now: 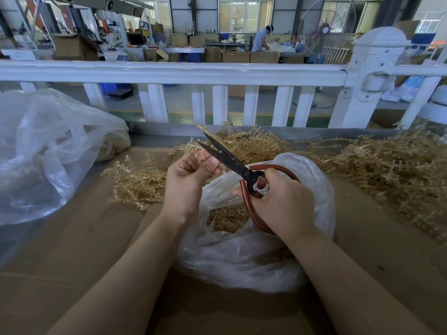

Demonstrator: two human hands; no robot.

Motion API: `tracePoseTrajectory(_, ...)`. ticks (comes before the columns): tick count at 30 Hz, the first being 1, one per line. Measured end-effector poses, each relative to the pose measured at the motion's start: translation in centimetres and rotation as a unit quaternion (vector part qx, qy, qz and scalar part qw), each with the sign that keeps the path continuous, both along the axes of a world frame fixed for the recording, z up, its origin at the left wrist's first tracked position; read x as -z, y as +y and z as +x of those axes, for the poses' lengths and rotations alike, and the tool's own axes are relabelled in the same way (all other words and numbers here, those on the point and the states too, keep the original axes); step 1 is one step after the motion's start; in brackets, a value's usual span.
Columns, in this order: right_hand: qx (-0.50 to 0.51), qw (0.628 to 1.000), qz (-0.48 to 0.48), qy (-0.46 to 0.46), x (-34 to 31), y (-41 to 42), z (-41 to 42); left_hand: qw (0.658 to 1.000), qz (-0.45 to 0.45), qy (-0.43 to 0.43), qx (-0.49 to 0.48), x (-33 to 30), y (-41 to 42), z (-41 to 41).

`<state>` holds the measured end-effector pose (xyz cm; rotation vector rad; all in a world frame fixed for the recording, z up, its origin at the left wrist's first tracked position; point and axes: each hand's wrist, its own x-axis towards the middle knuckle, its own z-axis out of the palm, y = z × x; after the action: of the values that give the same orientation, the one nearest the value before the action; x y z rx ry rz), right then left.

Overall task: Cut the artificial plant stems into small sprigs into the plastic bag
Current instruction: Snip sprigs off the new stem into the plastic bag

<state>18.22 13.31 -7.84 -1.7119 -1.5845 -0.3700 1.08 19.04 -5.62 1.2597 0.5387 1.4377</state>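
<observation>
**Snip over the bag mouth, short lengths, fingers clear**

Left hand (pixel 191 175) pinches a stem (pixel 202 128) between thumb and curled fingers; the stem runs up and away, tip poking past the blades. Right hand (pixel 283 201) grips the red loop handles of the scissors (pixel 227 158), fingers through the loops. Blades are parted a little, crossing just beside the left thumb. I can't tell whether the stem already sits between them.

Bag (pixel 312 189) lies on the cardboard (pixel 72 262) directly under both hands, mouth open toward the left wrist, a layer of cut sprigs (pixel 227 220) visible inside. Uncut stock: piles (pixel 391 165) to the right and behind, a smaller clump (pixel 137 182) to the left. A second, larger bag (pixel 48 151) sits far left, well apart.

How I'd do this cut:
- Seat the stem deep in the blades near the pivot, not the tips. More leverage, less twisting of soft plastic.
- Keep the cut point above the bag opening so the sprig drops in, not onto the cardboard.
- Left thumb is very close to the lower blade. Feed the stem forward and hold the thumb back before closing.
- Cut square across between side branches; angled cuts likely slide.
- Risk: right wrist rests on the bag's rim and could fold the mouth shut.
</observation>
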Motion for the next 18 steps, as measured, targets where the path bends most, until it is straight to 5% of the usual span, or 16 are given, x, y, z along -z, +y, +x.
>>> tracePoseTrajectory(18,-0.019,0.999,-0.014,0.031,0.5,0.34,0.38,1.0,-0.027,0.015,0.002,-0.51,-0.52,0.35)
